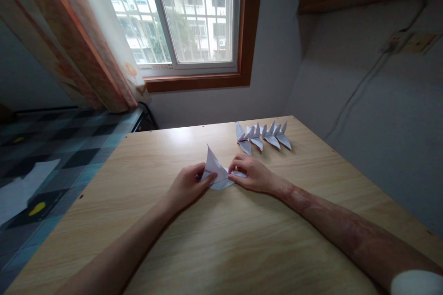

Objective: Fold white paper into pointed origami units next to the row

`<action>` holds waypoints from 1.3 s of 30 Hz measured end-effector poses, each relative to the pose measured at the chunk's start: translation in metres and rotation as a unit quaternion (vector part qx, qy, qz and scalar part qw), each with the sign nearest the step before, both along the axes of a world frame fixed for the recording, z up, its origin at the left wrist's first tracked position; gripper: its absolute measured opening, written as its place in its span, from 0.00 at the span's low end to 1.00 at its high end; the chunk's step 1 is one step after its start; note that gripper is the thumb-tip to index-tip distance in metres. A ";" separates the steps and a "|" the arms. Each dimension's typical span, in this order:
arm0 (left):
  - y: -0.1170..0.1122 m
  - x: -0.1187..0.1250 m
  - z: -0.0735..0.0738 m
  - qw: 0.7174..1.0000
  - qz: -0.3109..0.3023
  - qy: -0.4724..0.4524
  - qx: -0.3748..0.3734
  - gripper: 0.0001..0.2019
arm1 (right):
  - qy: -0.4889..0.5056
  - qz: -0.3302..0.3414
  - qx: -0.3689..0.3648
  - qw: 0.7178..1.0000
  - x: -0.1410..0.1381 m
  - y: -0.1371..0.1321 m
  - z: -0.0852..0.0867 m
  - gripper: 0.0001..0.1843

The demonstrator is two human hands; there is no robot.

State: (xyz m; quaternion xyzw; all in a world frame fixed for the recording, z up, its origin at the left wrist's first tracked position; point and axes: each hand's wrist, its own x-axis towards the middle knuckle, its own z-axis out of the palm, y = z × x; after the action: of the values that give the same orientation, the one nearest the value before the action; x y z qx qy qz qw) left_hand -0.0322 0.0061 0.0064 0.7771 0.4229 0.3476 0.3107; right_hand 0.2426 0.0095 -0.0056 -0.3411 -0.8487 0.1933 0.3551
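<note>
Between my hands is a partly folded piece of white paper (215,166), with one pointed flap standing up and the lower part lying near the tabletop. My left hand (191,180) pinches its left side, thumb in front of the paper and fingers behind. On the right side, my right hand (249,173) has thumb and forefinger pressed on a narrow part of the same paper, covering some of it. Beyond my right hand stand several folded white paper cranes (263,137) in a row, their wings pointing up and out.
The light wooden table (194,249) carries all of this. At the left is a bed with a checked cover (104,133) and loose white sheets (29,186) on it. A window (200,18) and curtain (69,32) are behind. A cable (358,90) hangs on the right wall.
</note>
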 end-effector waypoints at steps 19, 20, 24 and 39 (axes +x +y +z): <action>-0.005 0.003 0.005 0.991 -0.079 -0.006 -0.109 0.23 | -0.026 0.001 0.039 0.999 -0.009 -0.005 0.000 0.08; -0.005 0.004 0.005 0.991 -0.088 -0.005 -0.103 0.23 | -0.023 0.001 0.036 0.999 -0.009 -0.005 0.000 0.08; -0.005 0.006 0.005 0.992 -0.092 -0.003 -0.082 0.22 | -0.015 -0.005 0.017 1.000 -0.010 -0.004 -0.002 0.06; 0.004 0.000 -0.003 0.995 0.006 -0.070 -0.073 0.13 | -0.015 -0.001 0.003 1.000 -0.008 -0.006 0.001 0.06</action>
State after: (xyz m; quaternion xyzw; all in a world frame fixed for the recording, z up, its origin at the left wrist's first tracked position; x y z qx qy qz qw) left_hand -0.0321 0.0098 0.0038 0.7232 0.4291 0.3716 0.3935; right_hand 0.2341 0.0039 -0.0045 -0.3439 -0.8541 0.1854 0.3433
